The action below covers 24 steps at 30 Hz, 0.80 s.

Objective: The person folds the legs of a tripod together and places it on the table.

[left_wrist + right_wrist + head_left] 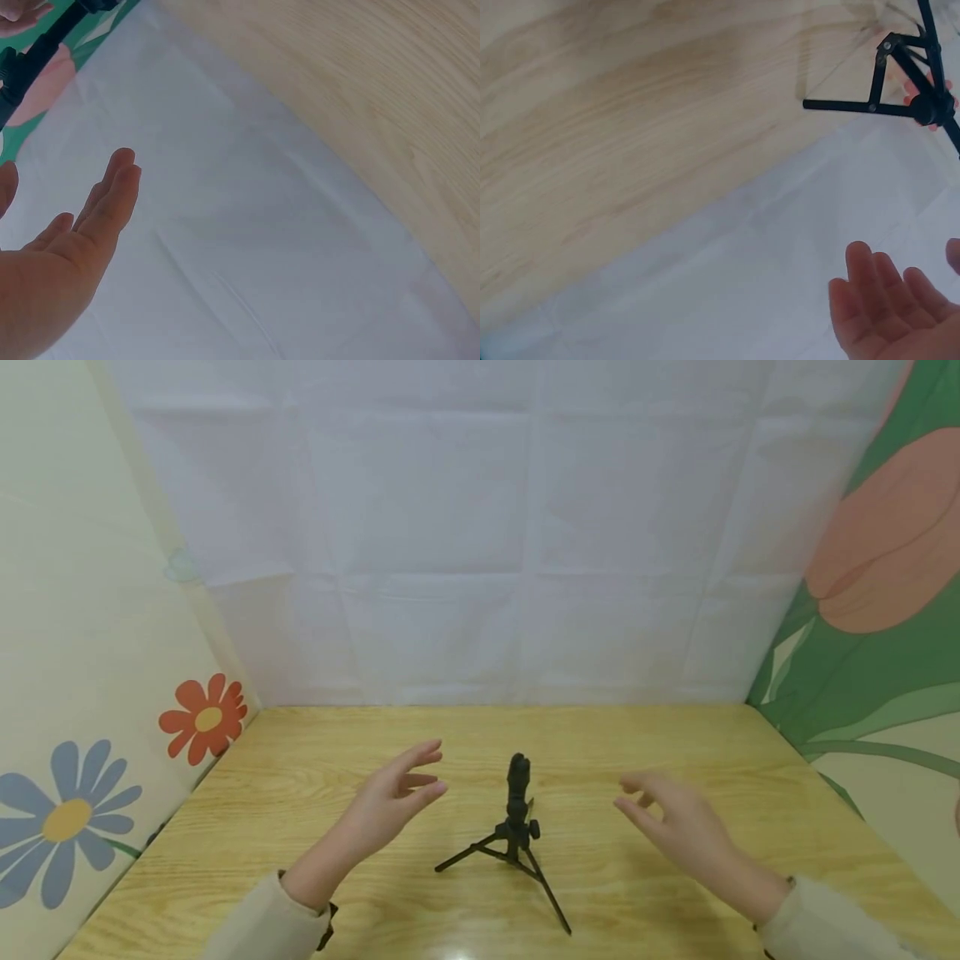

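A small black tripod (516, 827) stands upright on the wooden table, its legs spread and a knob on its right side. To its left, my left hand (386, 797) hovers with relaxed fingers, apart from it and holding nothing. On the other side my right hand (675, 814) is held in the air, fingers loosely bent toward the tripod, also holding nothing. The left wrist view catches the tripod's dark post (37, 60) at the top left corner. In the right wrist view the tripod's legs (900, 82) show at upper right, above the right hand's fingers (877, 292).
The wood-grain table (337, 902) reaches back to a creased white sheet (435, 527). A panel with painted flowers (67, 818) borders the left side, and a green panel with a pink tulip (885, 543) the right.
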Motion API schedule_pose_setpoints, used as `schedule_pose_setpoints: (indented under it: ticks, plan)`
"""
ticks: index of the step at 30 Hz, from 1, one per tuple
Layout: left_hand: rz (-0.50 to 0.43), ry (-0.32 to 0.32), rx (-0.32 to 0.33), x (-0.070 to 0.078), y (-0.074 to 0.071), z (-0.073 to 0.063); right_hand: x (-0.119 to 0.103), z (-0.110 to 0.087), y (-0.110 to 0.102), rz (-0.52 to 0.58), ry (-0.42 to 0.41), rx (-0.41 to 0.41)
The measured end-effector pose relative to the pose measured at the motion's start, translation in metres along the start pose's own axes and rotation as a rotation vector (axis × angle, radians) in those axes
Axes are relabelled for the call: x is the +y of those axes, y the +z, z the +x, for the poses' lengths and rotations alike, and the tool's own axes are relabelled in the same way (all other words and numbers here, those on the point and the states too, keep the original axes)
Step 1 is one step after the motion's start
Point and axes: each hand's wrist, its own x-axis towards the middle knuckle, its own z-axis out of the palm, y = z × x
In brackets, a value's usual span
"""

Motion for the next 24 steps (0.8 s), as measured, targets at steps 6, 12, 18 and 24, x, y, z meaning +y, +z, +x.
schedule_pose_setpoints:
  ticks: [6,12,18,24]
  plan:
    - [-0.023,0.02,-0.03,0.011,0.006,0.0,-0.012,-0.005,0.006,0.044,0.032,-0.033]
    - [-0.052,0.05,-0.046,0.015,0.011,0.001,-0.021,-0.007,0.012,0.169,0.093,-0.076]
    - [-0.076,0.066,-0.042,0.018,0.017,0.003,-0.03,-0.011,0.023,0.255,0.092,-0.09]
    - [-0.103,0.097,-0.054,0.023,0.026,0.007,-0.038,-0.016,0.032,0.321,0.14,-0.095]
